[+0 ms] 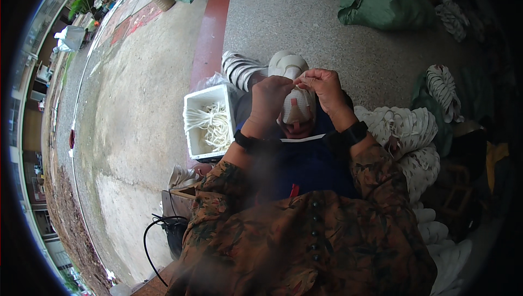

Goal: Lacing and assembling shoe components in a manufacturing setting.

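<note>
A white shoe upper (pixel 287 64) with a mesh surface and reddish tabs lies in front of me at my lap. My left hand (pixel 271 98) is over its left side, thumb and fingers pinched together. From the other side my right hand (pixel 322 88) meets it, fingertips also pinched, just above the middle of the upper. Whatever thin thing they hold between them is too small to make out. To the left stands a white foam box (pixel 190 142) with bundled white shoelaces (pixel 217 127) inside.
Striped white shoe uppers (pixel 242 71) lie beyond the box. A pile of white uppers (pixel 400 127) is by my right arm. Big green sacks (pixel 381 1) rest on the floor at the far right. A black cable (pixel 146 241) loops at lower left.
</note>
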A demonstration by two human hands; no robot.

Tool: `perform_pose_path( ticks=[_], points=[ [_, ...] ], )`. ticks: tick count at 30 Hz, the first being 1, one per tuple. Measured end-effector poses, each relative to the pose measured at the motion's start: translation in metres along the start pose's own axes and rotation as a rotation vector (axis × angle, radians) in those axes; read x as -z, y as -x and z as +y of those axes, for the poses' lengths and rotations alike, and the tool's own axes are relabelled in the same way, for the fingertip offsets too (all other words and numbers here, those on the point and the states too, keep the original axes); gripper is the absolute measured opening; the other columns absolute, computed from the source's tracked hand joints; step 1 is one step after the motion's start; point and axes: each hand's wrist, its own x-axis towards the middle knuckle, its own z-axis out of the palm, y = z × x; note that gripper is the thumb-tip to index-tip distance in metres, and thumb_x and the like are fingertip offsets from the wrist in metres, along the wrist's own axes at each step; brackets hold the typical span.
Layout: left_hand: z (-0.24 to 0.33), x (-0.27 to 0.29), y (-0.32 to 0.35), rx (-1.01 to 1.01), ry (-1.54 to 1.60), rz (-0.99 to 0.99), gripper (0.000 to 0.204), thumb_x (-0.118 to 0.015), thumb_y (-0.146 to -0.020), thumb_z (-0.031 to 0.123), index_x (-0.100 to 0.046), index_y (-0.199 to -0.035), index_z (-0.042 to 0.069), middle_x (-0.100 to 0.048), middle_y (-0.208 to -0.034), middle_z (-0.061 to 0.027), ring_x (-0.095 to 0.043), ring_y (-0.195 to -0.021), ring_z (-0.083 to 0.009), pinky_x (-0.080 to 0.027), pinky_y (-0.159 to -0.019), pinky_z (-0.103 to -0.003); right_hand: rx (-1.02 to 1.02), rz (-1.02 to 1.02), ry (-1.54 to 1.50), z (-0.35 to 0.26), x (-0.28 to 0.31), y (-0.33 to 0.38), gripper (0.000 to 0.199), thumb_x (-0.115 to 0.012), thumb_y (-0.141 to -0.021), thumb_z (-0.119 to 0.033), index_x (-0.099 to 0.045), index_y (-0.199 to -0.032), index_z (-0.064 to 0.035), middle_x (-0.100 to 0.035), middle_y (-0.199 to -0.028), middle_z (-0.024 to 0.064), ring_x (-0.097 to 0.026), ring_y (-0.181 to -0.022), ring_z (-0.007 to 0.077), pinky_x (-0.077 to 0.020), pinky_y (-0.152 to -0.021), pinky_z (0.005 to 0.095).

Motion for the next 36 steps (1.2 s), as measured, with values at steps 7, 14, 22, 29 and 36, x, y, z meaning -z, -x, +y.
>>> perform_pose_path(
  ticks=[7, 14, 22, 29, 36],
  points=[
    [-0.015, -0.011, -0.001, 0.148, 0.375, 0.022, 0.007, -0.061, -0.08, -0.003, -0.066, -0.084, 0.0, -0.066, -0.078, -0.0058, -0.06, -0.071, -0.0101, -0.048, -0.066, -0.024, 0.028, -0.075, 0.112, 0.011, -0.006, -0.001, 0.013, -0.056, -0.087, -0.002, -0.065, -0.095, 0.0024, -0.066, -0.083, 0.0078, -0.064, -0.073, 0.0128, -0.0529, -0.057, 0.0229],
    [-0.01, -0.012, 0.003, 0.443, 0.639, 0.031, 0.013, -0.063, -0.082, 0.001, -0.066, -0.094, -0.003, -0.066, -0.08, -0.0028, -0.058, -0.069, -0.0076, -0.047, -0.063, -0.02, 0.057, -0.163, 0.253, 0.01, -0.003, 0.002, 0.012, -0.057, -0.085, -0.007, -0.065, -0.088, 0.0016, -0.063, -0.066, 0.0064, -0.058, -0.054, 0.0082, -0.0449, -0.047, 0.0224],
    [0.004, -0.012, 0.009, 0.495, 0.757, -0.154, 0.007, -0.065, -0.084, 0.007, -0.064, -0.085, 0.0, -0.065, -0.075, -0.0054, -0.058, -0.065, -0.0096, -0.047, -0.063, -0.022, 0.069, -0.23, 0.115, 0.015, 0.008, 0.012, 0.01, -0.063, -0.078, -0.006, -0.061, -0.074, 0.0031, -0.061, -0.062, 0.0079, -0.057, -0.051, 0.0118, -0.0454, -0.046, 0.0243],
    [0.007, -0.005, 0.011, 0.392, 0.477, -0.069, 0.014, -0.066, -0.084, 0.014, -0.062, -0.082, 0.001, -0.061, -0.07, -0.0017, -0.053, -0.063, -0.0077, -0.041, -0.061, -0.02, 0.074, 0.421, -0.021, -0.007, 0.178, 0.015, 0.036, -0.065, -0.078, -0.01, -0.054, -0.111, -0.0003, -0.062, -0.082, 0.0083, -0.06, -0.063, 0.0144, -0.0494, -0.057, 0.0257],
    [0.019, -0.004, 0.01, 0.415, 0.298, 0.004, 0.015, -0.066, -0.084, 0.015, -0.061, -0.081, 0.001, -0.06, -0.071, -0.0023, -0.05, -0.063, -0.0081, -0.039, -0.061, -0.02, 0.131, 1.539, -0.15, 0.07, 0.467, 0.067, 0.015, -0.049, -0.081, -0.01, -0.059, -0.081, 0.0014, -0.061, -0.067, 0.0127, -0.058, -0.063, 0.0298, -0.044, -0.056, 0.0385]
  ],
)
